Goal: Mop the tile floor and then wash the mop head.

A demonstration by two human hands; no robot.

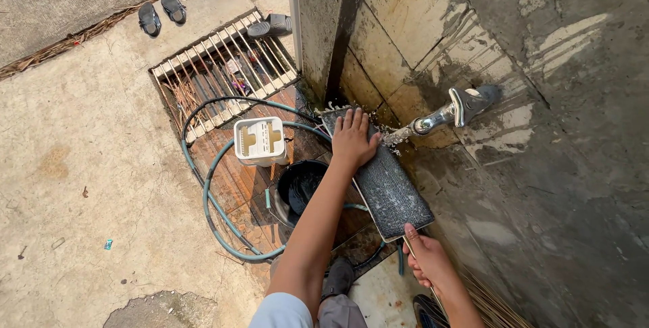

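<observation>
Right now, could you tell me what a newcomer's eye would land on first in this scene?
First, the flat dark mop head held under the running wall tap at centre, the left hand pressed flat on its upper end and the right hand gripping its lower end. Left of it, a green hose loops around a white mop bucket and a black pail, beside a metal drain grate.

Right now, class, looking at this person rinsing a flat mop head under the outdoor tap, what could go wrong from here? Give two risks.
1. Water from the tap has soaked the ground around the hose looping by the feet; a step back could mean a slip or trip.
2. The left hand presses the wet mop pad close to the spout while the right hand grips only its low end; the pad could slide, or knuckles could knock the metal.
</observation>
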